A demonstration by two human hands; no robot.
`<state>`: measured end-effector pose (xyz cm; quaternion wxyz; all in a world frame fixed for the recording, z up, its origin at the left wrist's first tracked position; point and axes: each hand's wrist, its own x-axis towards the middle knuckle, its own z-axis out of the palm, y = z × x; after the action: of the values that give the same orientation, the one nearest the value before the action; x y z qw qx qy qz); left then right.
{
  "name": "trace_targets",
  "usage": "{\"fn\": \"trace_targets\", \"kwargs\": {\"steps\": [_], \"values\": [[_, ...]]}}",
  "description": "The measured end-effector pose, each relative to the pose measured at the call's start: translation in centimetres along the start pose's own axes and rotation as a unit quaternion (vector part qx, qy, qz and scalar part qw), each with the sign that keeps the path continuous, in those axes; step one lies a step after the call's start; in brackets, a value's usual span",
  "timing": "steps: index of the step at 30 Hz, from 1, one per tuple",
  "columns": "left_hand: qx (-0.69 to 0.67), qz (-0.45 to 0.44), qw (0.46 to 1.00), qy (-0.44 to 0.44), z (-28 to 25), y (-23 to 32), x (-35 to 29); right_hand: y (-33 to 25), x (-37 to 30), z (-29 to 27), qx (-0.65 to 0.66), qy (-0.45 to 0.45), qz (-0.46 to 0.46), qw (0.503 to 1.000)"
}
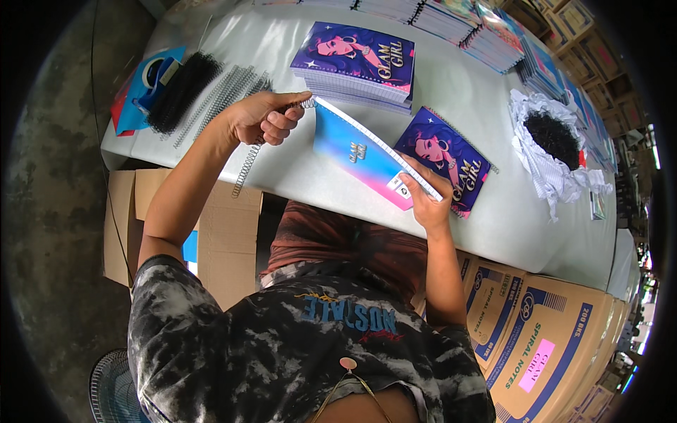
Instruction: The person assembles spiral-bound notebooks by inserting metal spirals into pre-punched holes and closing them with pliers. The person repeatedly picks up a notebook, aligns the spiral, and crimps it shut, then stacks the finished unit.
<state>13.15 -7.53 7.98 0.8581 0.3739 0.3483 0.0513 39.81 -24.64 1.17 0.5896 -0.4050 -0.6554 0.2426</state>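
Note:
My left hand (271,120) is closed on a dark wire spiral coil (247,169). The coil's tail hangs below the fist, and its other end meets the upper corner of a notebook (356,155). That notebook, blue fading to pink on its back cover, is tilted above the table, its punched white edge facing up and right. My right hand (427,196) grips it at the lower right corner. Just behind that hand lies a spiral-bound notebook (444,151) with a purple illustrated cover. Beyond the held notebook stands a stack of similar notebooks (356,67).
Loose silvery coils (222,102) and a bundle of black coils (185,92) lie at left, beside a tape roll (151,72). Crumpled paper with a black tangle (553,137) sits at right. More notebook stacks (451,28) line the back. Cardboard boxes (536,338) stand below the table.

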Motion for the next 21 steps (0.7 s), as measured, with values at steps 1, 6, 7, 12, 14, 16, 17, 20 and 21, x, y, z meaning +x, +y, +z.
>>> {"fn": "trace_targets", "kwargs": {"steps": [1,6,7,12,14,16,17,20,21], "values": [[-0.006,-0.011,1.0,-0.01,0.0,0.1,0.0,-0.2,0.0,0.0,-0.002,-0.005,-0.005,1.0],[0.327,0.274,0.899,0.1,1.0,0.4,-1.4,-0.3,0.1,-0.1,0.026,0.001,0.019,0.999],[0.423,0.364,0.822,0.115,1.5,0.0,-1.6,-0.5,0.0,-0.1,0.031,0.01,0.044,0.998],[0.708,0.384,0.567,0.174,4.6,0.3,-2.7,-0.9,-1.5,0.0,0.021,0.045,0.084,0.995],[0.727,0.383,0.518,0.239,5.6,0.3,-3.0,-0.5,-1.8,0.4,0.023,0.043,0.056,0.997],[0.76,0.41,0.434,0.258,6.7,0.0,-3.3,-1.0,-1.3,0.7,0.055,0.024,0.07,0.996],[0.763,0.41,0.415,0.278,7.2,-0.2,-3.6,-1.3,-1.0,1.1,0.078,0.019,0.081,0.993],[0.77,0.304,0.519,0.214,7.1,0.3,-4.1,-0.3,-1.6,1.1,0.053,-0.009,0.078,0.996],[0.782,0.337,0.464,0.243,7.9,0.4,-3.6,-0.5,-1.5,0.9,0.007,-0.007,0.018,1.0]]}}
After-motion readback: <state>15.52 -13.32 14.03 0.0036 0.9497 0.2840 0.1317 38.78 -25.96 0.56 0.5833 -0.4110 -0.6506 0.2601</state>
